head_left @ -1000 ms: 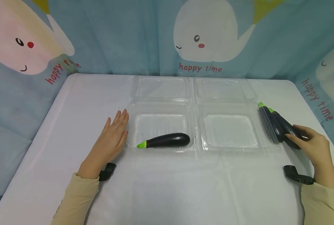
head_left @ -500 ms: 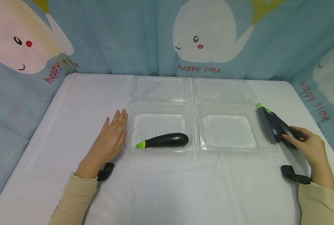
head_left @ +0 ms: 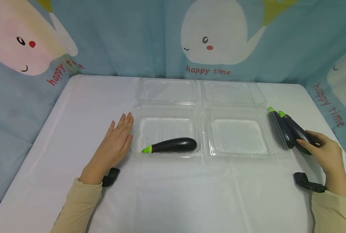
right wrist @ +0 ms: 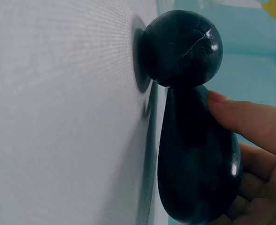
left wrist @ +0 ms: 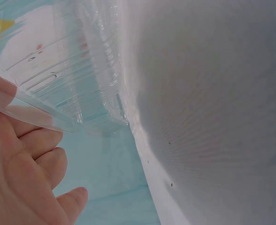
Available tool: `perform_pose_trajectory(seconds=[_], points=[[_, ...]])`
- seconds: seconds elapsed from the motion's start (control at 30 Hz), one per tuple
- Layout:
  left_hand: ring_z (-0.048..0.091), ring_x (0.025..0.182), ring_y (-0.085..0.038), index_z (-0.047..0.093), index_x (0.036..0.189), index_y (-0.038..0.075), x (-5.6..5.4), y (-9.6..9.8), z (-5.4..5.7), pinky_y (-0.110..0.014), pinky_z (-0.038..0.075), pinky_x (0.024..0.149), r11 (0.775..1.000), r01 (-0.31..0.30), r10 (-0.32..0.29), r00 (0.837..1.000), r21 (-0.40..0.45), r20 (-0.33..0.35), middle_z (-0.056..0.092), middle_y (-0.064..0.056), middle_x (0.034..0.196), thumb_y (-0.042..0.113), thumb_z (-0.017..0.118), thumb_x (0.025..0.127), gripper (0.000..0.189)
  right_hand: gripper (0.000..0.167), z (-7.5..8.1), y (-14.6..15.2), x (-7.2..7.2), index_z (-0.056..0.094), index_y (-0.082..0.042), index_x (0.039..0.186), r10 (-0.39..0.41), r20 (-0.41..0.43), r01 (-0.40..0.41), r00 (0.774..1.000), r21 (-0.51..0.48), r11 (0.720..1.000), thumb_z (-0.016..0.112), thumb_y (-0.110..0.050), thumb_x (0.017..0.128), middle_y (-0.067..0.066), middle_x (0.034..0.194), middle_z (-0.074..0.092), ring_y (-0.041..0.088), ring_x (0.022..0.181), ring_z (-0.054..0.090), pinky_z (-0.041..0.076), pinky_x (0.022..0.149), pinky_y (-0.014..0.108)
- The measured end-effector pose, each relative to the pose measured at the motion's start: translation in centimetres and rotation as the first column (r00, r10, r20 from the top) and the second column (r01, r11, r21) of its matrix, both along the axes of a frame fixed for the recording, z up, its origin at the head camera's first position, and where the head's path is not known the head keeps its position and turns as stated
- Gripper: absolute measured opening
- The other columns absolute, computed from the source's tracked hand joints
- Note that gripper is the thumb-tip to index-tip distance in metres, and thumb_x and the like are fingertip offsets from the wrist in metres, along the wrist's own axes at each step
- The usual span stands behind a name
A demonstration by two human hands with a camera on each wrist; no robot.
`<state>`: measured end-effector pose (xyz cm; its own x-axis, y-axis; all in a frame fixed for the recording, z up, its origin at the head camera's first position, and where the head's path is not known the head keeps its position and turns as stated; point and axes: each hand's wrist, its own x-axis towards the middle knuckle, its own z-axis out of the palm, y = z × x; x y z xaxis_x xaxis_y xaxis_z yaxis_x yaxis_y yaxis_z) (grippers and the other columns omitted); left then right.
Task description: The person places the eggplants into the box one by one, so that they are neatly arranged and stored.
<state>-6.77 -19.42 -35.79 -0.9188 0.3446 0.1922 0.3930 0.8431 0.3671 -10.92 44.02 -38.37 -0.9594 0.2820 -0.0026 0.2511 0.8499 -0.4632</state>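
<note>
My left hand (head_left: pixel 112 144) is at the left edge of the left clear plastic container (head_left: pixel 167 127). In the left wrist view its thumb and fingers pinch the container's rim (left wrist: pixel 39 119). One dark eggplant (head_left: pixel 174 145) with a bright green stem end lies in that container near its front wall. At the right, my right hand (head_left: pixel 325 149) grips the thick end of another eggplant (right wrist: pixel 199 159), its thumb along one side. A third eggplant (right wrist: pixel 182 49) lies beside it, against the right container's outer wall and partly seen through it.
The right clear container (head_left: pixel 237 134) stands beside the left one, with nothing in it. Both lids (head_left: pixel 167 90) lie folded back toward the blue whale-print curtain (head_left: pixel 149 38). White cloth covers the table (head_left: pixel 184 191).
The stem end of the gripped eggplant has shifted slightly away from the eggplant beside it. Both hands stay in nearly the same places; the head view sways a little.
</note>
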Motion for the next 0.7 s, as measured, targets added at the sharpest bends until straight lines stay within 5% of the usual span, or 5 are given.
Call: perform_pose_trajectory(seconds=[0.13, 0.23, 0.47, 0.63, 0.7], points=[[0.011, 0.142, -0.031, 0.021, 0.145, -0.008, 0.0, 0.1, -0.1, -0.055, 0.008, 0.113, 1.0, 0.003, -0.003, 1.0, -0.002, -0.003, 0.017, -0.02, 0.153, 0.012, 0.038, 0.1, 0.052, 0.071, 0.3, -0.2, 0.2, 0.037, 0.002, 0.142, -0.021, -0.003, 0.021, 1.0, -0.036, 0.999, 0.06, -0.04, 0.09, 0.031, 0.139, 0.038, 0.052, 0.126, 0.035, 0.031, 0.099, 0.062], [0.011, 0.142, -0.03, 0.021, 0.145, -0.008, -0.1, 0.1, 0.0, -0.054, 0.008, 0.113, 1.0, 0.006, -0.006, 1.0, -0.003, -0.006, 0.018, -0.019, 0.153, 0.012, 0.038, 0.1, 0.052, 0.069, 0.3, 0.0, 0.4, 0.038, -0.002, 0.143, -0.065, 0.001, 0.065, 0.998, -0.033, 0.997, 0.061, -0.04, 0.09, 0.028, 0.14, 0.039, 0.047, 0.128, 0.036, 0.035, 0.105, 0.042], [0.012, 0.142, -0.031, 0.022, 0.145, -0.009, -0.3, 0.2, 0.1, -0.055, 0.009, 0.112, 1.0, 0.01, -0.01, 1.0, -0.011, -0.007, 0.018, -0.02, 0.153, 0.012, 0.039, 0.101, 0.052, 0.071, -2.7, 3.2, -0.3, 0.038, -0.013, 0.145, -0.105, -0.032, 0.103, 0.994, -0.055, 0.993, 0.062, -0.046, 0.087, 0.019, 0.144, 0.039, 0.041, 0.129, 0.038, 0.034, 0.106, 0.034], [0.012, 0.142, -0.031, 0.021, 0.145, -0.008, -0.2, 0.1, 0.1, -0.054, 0.009, 0.112, 1.0, 0.004, -0.004, 1.0, -0.011, 0.0, 0.018, -0.02, 0.153, 0.012, 0.039, 0.1, 0.052, 0.067, -3.0, 3.9, -0.9, 0.038, -0.027, 0.145, -0.113, -0.055, 0.111, 0.992, -0.048, 0.993, 0.064, -0.046, 0.086, 0.012, 0.145, 0.04, 0.031, 0.129, 0.041, 0.032, 0.096, 0.011], [0.012, 0.142, -0.031, 0.021, 0.145, -0.008, -0.2, 0.0, 0.1, -0.054, 0.009, 0.113, 1.0, 0.0, 0.0, 1.0, -0.009, 0.0, 0.018, -0.02, 0.153, 0.012, 0.039, 0.1, 0.052, 0.066, -2.7, 3.7, -1.1, 0.04, -0.029, 0.144, -0.11, -0.064, 0.106, 0.992, -0.057, 0.993, 0.065, -0.045, 0.085, 0.01, 0.145, 0.041, 0.028, 0.13, 0.042, 0.034, 0.096, 0.012]])
